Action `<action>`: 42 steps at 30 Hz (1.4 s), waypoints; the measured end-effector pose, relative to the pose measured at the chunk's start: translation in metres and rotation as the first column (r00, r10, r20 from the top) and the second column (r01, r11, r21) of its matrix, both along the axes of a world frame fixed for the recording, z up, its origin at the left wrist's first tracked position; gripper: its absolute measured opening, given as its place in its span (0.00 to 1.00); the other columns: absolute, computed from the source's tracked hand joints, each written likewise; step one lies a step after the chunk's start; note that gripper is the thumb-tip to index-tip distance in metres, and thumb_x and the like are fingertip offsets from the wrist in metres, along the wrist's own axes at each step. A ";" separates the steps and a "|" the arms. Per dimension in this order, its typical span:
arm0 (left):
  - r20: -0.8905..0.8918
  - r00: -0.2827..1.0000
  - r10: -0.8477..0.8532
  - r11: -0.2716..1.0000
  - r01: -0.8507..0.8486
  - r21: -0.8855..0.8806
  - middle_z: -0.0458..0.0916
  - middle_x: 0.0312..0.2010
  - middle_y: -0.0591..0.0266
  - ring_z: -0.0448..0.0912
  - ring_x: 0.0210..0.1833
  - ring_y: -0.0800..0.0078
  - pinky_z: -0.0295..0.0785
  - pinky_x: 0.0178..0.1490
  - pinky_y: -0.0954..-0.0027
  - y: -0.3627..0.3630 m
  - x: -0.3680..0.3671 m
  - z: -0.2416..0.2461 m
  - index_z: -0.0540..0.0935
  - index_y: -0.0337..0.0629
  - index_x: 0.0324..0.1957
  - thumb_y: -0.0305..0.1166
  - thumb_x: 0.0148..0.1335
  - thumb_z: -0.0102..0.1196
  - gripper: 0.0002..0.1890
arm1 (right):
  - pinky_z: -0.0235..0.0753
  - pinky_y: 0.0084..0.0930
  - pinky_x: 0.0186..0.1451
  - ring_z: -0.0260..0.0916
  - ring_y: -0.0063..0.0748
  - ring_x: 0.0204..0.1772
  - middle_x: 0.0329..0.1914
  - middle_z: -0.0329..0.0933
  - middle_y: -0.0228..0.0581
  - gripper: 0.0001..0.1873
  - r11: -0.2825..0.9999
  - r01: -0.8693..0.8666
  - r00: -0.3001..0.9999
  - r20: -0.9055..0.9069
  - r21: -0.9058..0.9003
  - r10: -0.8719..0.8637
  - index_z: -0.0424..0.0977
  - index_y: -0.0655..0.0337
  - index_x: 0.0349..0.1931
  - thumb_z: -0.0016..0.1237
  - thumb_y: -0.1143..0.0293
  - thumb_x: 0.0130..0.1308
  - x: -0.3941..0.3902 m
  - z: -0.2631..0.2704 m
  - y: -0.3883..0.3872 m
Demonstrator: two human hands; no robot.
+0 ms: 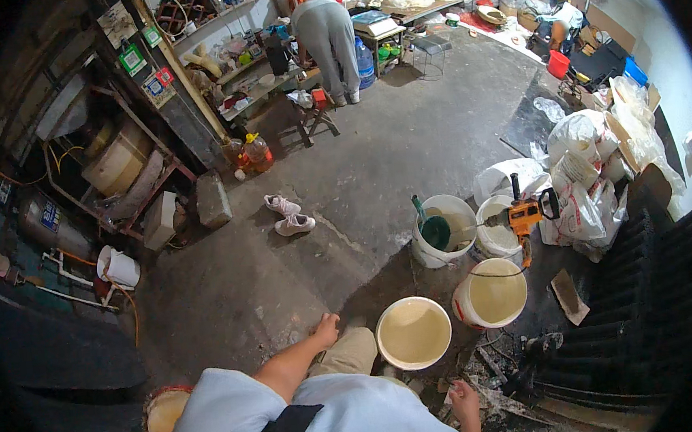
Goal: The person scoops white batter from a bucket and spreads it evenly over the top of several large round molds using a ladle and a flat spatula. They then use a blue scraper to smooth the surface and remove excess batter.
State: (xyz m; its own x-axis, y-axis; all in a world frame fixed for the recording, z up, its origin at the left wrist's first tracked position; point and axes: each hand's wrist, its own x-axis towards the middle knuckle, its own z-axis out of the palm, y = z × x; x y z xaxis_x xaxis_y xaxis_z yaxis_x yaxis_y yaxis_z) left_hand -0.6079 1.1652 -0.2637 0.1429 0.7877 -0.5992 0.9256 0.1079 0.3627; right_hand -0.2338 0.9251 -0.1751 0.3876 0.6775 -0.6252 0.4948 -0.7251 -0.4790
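Note:
My left hand is beside my left knee with its fingers curled; whether it holds anything is unclear. My right hand hangs low over debris at the right, its fingers partly bent, and a grip cannot be made out. Between my hands, just ahead, a white plastic bucket holds a beige liquid. To its right stands another bucket of beige liquid. Behind are a bucket with a green plastic scoop and a white bucket, over which lies an orange power drill mixer.
Pale sneakers lie on the concrete floor. Filled plastic bags are heaped at the right, near a cardboard piece. One person bends at the shelves; another crouches far right. A concrete block stands left.

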 end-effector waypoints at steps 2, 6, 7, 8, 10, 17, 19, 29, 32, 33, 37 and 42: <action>-0.048 0.999 0.000 0.996 -0.004 -0.084 0.64 0.56 0.55 0.67 0.57 0.53 0.66 0.55 0.54 0.043 0.009 0.001 0.68 0.50 0.54 0.35 0.57 0.52 0.21 | 0.73 0.28 0.42 0.75 0.32 0.39 0.34 0.76 0.44 0.19 0.995 0.100 0.995 0.011 -0.029 -0.100 0.71 0.64 0.50 0.53 0.71 0.56 0.011 -0.014 0.011; -0.052 0.995 -0.083 0.996 0.080 -0.040 0.67 0.54 0.51 0.69 0.55 0.50 0.68 0.53 0.52 0.152 0.039 -0.027 0.69 0.47 0.51 0.36 0.58 0.51 0.18 | 0.72 0.34 0.45 0.74 0.37 0.42 0.43 0.74 0.47 0.21 0.993 0.116 0.989 -0.097 0.010 -0.115 0.69 0.59 0.53 0.50 0.66 0.60 0.021 -0.018 0.039; -0.059 0.991 -0.123 0.990 0.118 -0.075 0.68 0.54 0.53 0.69 0.56 0.52 0.67 0.54 0.54 0.185 0.052 -0.039 0.68 0.48 0.53 0.36 0.58 0.52 0.20 | 0.71 0.42 0.49 0.73 0.43 0.47 0.49 0.73 0.48 0.22 0.992 0.088 0.991 -0.089 -0.095 -0.096 0.67 0.55 0.55 0.48 0.61 0.61 0.019 -0.017 0.049; -0.066 0.986 -0.155 0.982 0.146 -0.116 0.68 0.54 0.55 0.68 0.57 0.55 0.66 0.55 0.56 0.224 0.069 -0.052 0.68 0.49 0.55 0.36 0.57 0.53 0.22 | 0.69 0.49 0.53 0.72 0.49 0.51 0.55 0.71 0.50 0.23 0.978 0.058 0.994 -0.083 -0.201 -0.076 0.66 0.50 0.57 0.45 0.57 0.63 0.014 -0.016 0.063; -0.047 0.972 -0.229 0.969 0.224 -0.102 0.69 0.54 0.56 0.69 0.57 0.55 0.67 0.55 0.56 0.288 0.108 -0.073 0.68 0.47 0.55 0.36 0.57 0.52 0.22 | 0.72 0.36 0.48 0.73 0.40 0.46 0.48 0.74 0.48 0.21 0.985 0.081 0.992 -0.080 -0.155 -0.094 0.68 0.51 0.56 0.46 0.58 0.63 -0.004 -0.022 0.098; -0.218 0.770 -0.599 0.771 0.628 0.100 0.72 0.46 0.56 0.69 0.54 0.57 0.67 0.52 0.53 0.473 0.260 -0.132 0.78 0.46 0.42 0.36 0.52 0.55 0.14 | 0.74 0.22 0.39 0.73 0.27 0.39 0.38 0.73 0.39 0.17 0.734 0.583 0.524 -0.530 -0.348 -0.667 0.68 0.67 0.52 0.47 0.74 0.62 -0.075 -0.065 0.207; -0.299 0.724 -0.621 0.732 0.673 0.108 0.68 0.52 0.58 0.65 0.58 0.61 0.62 0.59 0.56 0.504 0.295 -0.153 0.74 0.42 0.47 0.32 0.55 0.51 0.16 | 0.74 0.23 0.38 0.73 0.26 0.39 0.39 0.74 0.40 0.17 0.700 0.614 0.477 -0.536 -0.364 -0.697 0.67 0.67 0.52 0.46 0.75 0.62 -0.082 -0.070 0.214; -0.437 0.611 -0.660 0.711 0.696 -0.099 0.57 0.65 0.59 0.61 0.66 0.62 0.55 0.65 0.53 0.549 0.378 -0.255 0.61 0.44 0.64 0.35 0.61 0.45 0.28 | 0.72 0.21 0.30 0.73 0.28 0.30 0.34 0.76 0.42 0.17 0.278 0.753 0.161 -0.243 -0.597 -0.957 0.67 0.62 0.52 0.42 0.67 0.65 -0.094 -0.101 0.183; -0.336 0.699 -0.631 0.775 0.549 -0.315 0.75 0.51 0.55 0.77 0.50 0.58 0.72 0.50 0.54 0.553 0.391 -0.274 0.76 0.46 0.51 0.37 0.53 0.56 0.21 | 0.72 0.21 0.32 0.72 0.28 0.31 0.35 0.76 0.41 0.17 0.253 0.751 0.115 -0.258 -0.609 -0.959 0.68 0.59 0.52 0.43 0.65 0.64 -0.108 -0.116 0.183; -0.285 0.699 -0.655 0.743 0.527 -0.413 0.80 0.39 0.53 0.81 0.38 0.61 0.77 0.38 0.57 0.549 0.390 -0.279 0.79 0.43 0.46 0.36 0.49 0.60 0.20 | 0.72 0.21 0.32 0.71 0.28 0.31 0.35 0.76 0.41 0.17 0.256 0.748 0.106 -0.271 -0.613 -0.957 0.68 0.58 0.52 0.43 0.65 0.64 -0.113 -0.121 0.186; 0.017 0.954 0.300 0.487 -0.138 -0.862 0.73 0.18 0.62 0.72 0.17 0.75 0.70 0.17 0.73 0.512 0.382 -0.290 0.73 0.40 0.29 0.30 0.52 0.55 0.06 | 0.72 0.21 0.34 0.70 0.27 0.32 0.36 0.76 0.40 0.17 0.285 0.744 0.071 -0.352 -0.604 -0.933 0.70 0.54 0.52 0.45 0.62 0.64 -0.124 -0.137 0.212; 0.024 0.983 -0.183 0.948 0.183 -0.262 0.78 0.32 0.44 0.79 0.36 0.51 0.73 0.41 0.56 0.450 0.372 -0.280 0.73 0.30 0.41 0.40 0.54 0.55 0.21 | 0.70 0.16 0.30 0.66 0.22 0.29 0.34 0.73 0.34 0.15 0.278 0.806 0.012 -0.455 -0.523 -0.890 0.71 0.53 0.50 0.43 0.63 0.65 -0.118 -0.136 0.244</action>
